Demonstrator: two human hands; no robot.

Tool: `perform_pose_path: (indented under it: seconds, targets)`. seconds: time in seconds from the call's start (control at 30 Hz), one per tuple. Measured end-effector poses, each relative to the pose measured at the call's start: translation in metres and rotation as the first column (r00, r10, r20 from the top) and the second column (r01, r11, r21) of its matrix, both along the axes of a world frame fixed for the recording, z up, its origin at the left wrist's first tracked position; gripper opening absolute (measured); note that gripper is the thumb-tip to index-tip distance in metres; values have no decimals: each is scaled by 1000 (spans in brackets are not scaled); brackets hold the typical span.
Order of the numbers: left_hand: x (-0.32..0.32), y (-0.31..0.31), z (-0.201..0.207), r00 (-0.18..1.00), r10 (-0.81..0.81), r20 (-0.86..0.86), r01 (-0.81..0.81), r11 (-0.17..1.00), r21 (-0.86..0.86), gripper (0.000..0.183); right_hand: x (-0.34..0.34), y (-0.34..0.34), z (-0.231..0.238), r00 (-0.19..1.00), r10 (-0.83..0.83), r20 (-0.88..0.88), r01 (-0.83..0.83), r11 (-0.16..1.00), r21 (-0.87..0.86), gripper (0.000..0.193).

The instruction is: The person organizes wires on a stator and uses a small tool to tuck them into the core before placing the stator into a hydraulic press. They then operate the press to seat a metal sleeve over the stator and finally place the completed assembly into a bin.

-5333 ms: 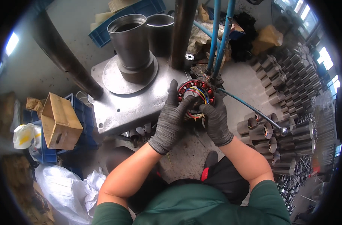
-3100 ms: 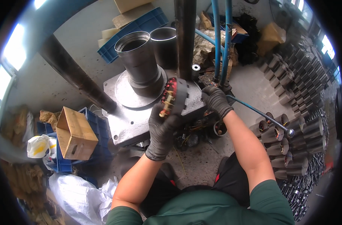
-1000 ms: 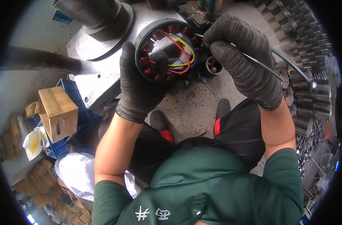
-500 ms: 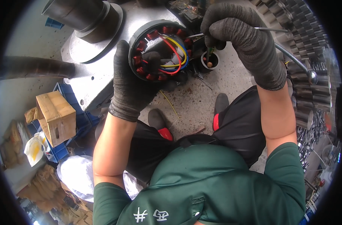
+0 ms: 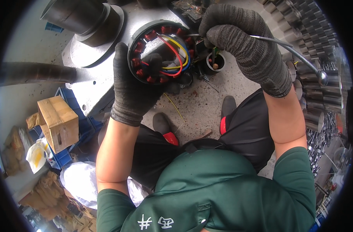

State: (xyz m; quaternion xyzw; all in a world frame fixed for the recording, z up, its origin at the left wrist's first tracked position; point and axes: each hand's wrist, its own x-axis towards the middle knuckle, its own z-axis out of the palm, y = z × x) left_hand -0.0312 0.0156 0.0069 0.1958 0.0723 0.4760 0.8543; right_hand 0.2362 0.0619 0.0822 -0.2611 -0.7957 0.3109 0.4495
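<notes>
A ring-shaped motor stator [image 5: 150, 35] with dark red copper windings sits tilted in my left hand [image 5: 132, 91]. This hand wears a dark knit glove and is closed around the near left part of the ring, with its thumb along the outside. Red, yellow and blue wires [image 5: 180, 58] loop inside the ring. My gloved right hand [image 5: 238, 42] is closed on a thin metal rod [image 5: 263, 38]. One end of the rod reaches the stator's right upper side; whether it touches is unclear. The other end sticks out past the back of my hand.
Behind the stator is a metal machine table [image 5: 93, 87] bearing a dark cylinder [image 5: 74, 19]. A knobbed metal lever [image 5: 310, 65] and stacked metal cylinders [image 5: 313, 96] stand right. A small cup [image 5: 221, 65] is below my right hand. A cardboard box [image 5: 58, 123] rests on blue crates at left.
The stator and my left hand have shifted slightly left. My right hand has moved left too, and the rod's outer end now slopes downward across the lever.
</notes>
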Motion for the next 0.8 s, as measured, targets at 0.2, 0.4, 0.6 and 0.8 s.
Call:
perform_pose_path:
  seconds: [0.2, 0.4, 0.6, 0.8]
  targets:
    - [15, -2, 12, 864, 202, -462, -245, 969, -35, 90, 0, -11, 1, 995, -20, 101, 45, 964, -261, 13]
    - [16, 0, 5, 947, 106, -303, -196, 938, -285, 91, -10, -3, -14, 983, -59, 175, 30, 986, 163, 12]
    - [16, -1, 8, 955, 106, -277, -160, 970, -183, 91, -7, -1, -2, 984, 17, 175, -6, 998, -64, 14]
    - [16, -1, 12, 930, 106, -352, -169, 973, -155, 94, 1, 5, -10, 999, 44, -9, -44, 933, -356, 18]
